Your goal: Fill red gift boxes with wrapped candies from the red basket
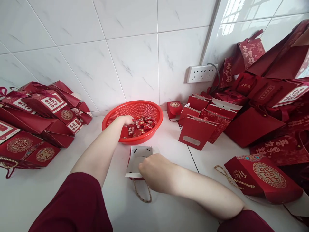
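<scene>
A red perforated plastic basket (154, 129) stands against the tiled wall and holds several small red wrapped candies (142, 125). My left hand (128, 120) reaches over its near left side, fingers curled down at a wrapped candy; their tips are partly hidden. In front of the basket stands an open gift box (135, 162), red outside and white inside, with a twisted cord handle (144, 198) hanging over its near side. My right hand (155, 170) is closed over the box's right side, its fingers curled at the edge and covering that wall.
Red gift boxes (51, 104) are piled at the left. Several upright red boxes (198, 132) and a small red box (174, 109) stand right of the basket. A larger pile (256, 125) fills the right, with a roped box (265, 177) nearer. A power socket (202, 74) is on the wall.
</scene>
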`<state>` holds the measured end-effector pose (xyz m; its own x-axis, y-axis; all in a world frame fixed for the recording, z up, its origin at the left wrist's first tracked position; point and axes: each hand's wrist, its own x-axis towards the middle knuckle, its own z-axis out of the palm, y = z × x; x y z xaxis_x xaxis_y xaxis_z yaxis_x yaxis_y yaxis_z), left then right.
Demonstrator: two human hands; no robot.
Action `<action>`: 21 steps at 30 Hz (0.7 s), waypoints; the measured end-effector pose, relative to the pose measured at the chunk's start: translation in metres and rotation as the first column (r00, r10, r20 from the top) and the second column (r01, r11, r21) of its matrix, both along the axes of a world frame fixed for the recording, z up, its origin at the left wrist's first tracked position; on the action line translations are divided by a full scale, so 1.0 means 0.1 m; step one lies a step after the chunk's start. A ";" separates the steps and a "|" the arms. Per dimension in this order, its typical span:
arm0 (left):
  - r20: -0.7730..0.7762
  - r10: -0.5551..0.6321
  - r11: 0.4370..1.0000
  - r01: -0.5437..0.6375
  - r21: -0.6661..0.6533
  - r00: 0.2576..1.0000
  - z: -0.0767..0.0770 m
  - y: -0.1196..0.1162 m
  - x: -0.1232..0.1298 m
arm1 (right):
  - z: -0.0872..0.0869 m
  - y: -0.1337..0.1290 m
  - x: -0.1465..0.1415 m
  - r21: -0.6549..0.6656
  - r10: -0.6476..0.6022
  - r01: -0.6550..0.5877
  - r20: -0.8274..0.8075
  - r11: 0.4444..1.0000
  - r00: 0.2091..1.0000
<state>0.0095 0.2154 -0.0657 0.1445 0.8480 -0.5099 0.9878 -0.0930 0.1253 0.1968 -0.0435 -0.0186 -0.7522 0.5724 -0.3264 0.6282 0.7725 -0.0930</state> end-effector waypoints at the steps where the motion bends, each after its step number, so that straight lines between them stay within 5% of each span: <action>1: -0.009 0.018 1.000 -0.018 -0.008 1.000 0.04 0.00 0.00 | 0.00 0.00 0.00 -0.005 0.000 0.000 -0.001 1.000 1.000; 7: 0.057 -0.003 0.974 -0.010 0.227 0.998 0.46 -0.26 0.00 | 0.02 0.00 0.00 -0.018 -0.033 0.032 -0.023 0.999 0.999; 14: 0.309 -0.168 0.861 -0.014 0.509 0.936 0.86 -1.55 -0.10 | 0.01 0.00 0.01 -0.017 -0.063 0.062 -0.041 0.998 0.997; 17: 0.413 -0.229 0.919 0.056 0.390 0.882 0.87 -1.92 -0.10 | 0.01 0.00 0.02 -0.018 -0.069 0.068 -0.052 0.997 0.996; 21: 0.397 -0.374 0.927 0.327 0.183 0.838 0.82 -2.00 -0.07 | 0.03 0.01 0.03 -0.010 -0.074 0.074 -0.022 0.997 0.997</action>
